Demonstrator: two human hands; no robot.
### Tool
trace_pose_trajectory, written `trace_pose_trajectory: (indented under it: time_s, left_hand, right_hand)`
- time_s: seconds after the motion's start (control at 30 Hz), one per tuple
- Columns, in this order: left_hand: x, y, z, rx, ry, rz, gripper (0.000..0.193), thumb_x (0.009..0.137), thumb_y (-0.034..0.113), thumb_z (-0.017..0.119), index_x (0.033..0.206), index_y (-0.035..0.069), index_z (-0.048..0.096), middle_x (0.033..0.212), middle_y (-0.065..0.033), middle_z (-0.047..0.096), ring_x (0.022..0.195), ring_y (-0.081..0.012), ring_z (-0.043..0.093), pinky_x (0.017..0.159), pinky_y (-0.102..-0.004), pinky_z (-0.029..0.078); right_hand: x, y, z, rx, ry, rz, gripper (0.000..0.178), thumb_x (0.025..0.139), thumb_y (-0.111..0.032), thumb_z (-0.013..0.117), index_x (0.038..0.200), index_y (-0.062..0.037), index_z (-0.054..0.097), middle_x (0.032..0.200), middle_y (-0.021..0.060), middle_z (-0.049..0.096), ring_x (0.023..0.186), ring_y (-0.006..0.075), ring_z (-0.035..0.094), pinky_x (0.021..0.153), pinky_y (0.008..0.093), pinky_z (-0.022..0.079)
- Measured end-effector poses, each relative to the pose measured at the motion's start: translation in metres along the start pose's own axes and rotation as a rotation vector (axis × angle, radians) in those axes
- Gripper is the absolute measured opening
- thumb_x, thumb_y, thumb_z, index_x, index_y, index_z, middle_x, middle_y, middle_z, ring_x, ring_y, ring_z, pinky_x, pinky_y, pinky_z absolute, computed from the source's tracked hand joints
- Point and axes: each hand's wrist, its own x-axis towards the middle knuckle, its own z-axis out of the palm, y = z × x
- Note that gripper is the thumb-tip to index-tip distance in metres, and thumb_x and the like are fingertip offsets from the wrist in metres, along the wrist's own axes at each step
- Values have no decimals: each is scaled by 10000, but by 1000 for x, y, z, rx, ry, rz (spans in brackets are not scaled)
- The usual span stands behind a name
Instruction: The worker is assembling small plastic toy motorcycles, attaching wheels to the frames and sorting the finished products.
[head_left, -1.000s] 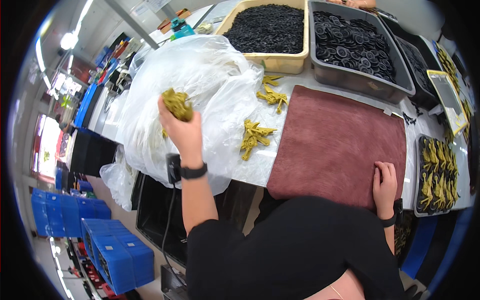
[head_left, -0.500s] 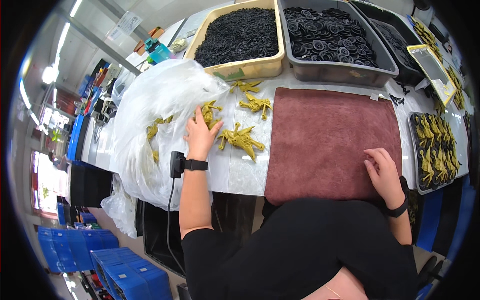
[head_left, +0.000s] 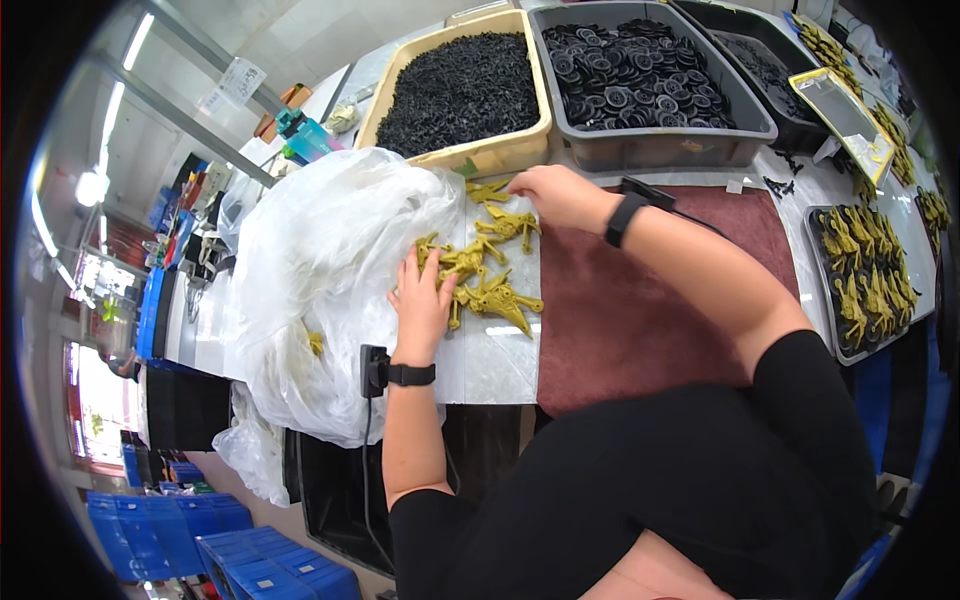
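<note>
Several olive-yellow plastic parts with thin arms lie bunched on the light tabletop beside a sheer white plastic bag (head_left: 320,230). My left hand (head_left: 422,310) is open, its spread fingers resting against one of these plastic parts (head_left: 462,262). Another plastic part (head_left: 498,300) lies just right of that hand. Stretched across a brown-red cloth (head_left: 650,320), my right arm brings my right hand (head_left: 558,195) to the farthest plastic part (head_left: 486,192). The right fingers are curled together at its end, with the grip partly hidden. Below them lies one more plastic part (head_left: 512,228).
Behind stand a cream bin (head_left: 470,158) of small black pieces and a grey bin (head_left: 660,150) of black wheels. A black tray (head_left: 855,350) of yellow parts sits at the right. A yellow-rimmed tray (head_left: 880,165) leans nearby. A teal bottle (head_left: 305,135) stands far left.
My right hand has swung from the cloth's right side to the far plastic part. The left hand has gathered plastic parts rightward from the bag, closer to the others. The view has shifted slightly.
</note>
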Motion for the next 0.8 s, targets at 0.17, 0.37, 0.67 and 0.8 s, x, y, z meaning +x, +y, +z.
trace_pose_trajectory:
  time_s: [0.17,0.37,0.67,0.8]
  left_hand:
    - [-9,-10,-3,-86,-39,-59,512,845,344,621,1307,159,501,1421,-209,320,1346,-384,267,988,-686,231]
    - [-6,-9,-13,-72,-51,-55,458,822,361,652,1190,101,568,1354,-210,406,1274,-375,375,952,-617,321]
    - [1,34,-61,42,-233,-93,456,770,320,736,1077,10,604,1315,-272,447,1249,-407,415,998,-431,387]
    - [18,36,-52,-100,-1,133,524,757,316,747,1165,38,570,1340,-238,450,1259,-378,417,1008,-494,363]
  right_hand:
    - [51,15,45,-241,-202,82,284,846,-75,524,1104,-24,629,1019,205,644,996,338,603,845,418,481]
    - [53,24,46,-176,-242,214,320,789,-170,682,1047,15,641,960,221,640,932,361,615,828,410,488]
    - [16,-6,14,-16,-266,144,409,799,-323,683,1042,3,640,970,217,654,918,368,624,794,416,498]
    - [-2,-14,17,-91,-368,177,506,735,-363,752,1051,15,637,963,198,662,927,339,634,797,394,502]
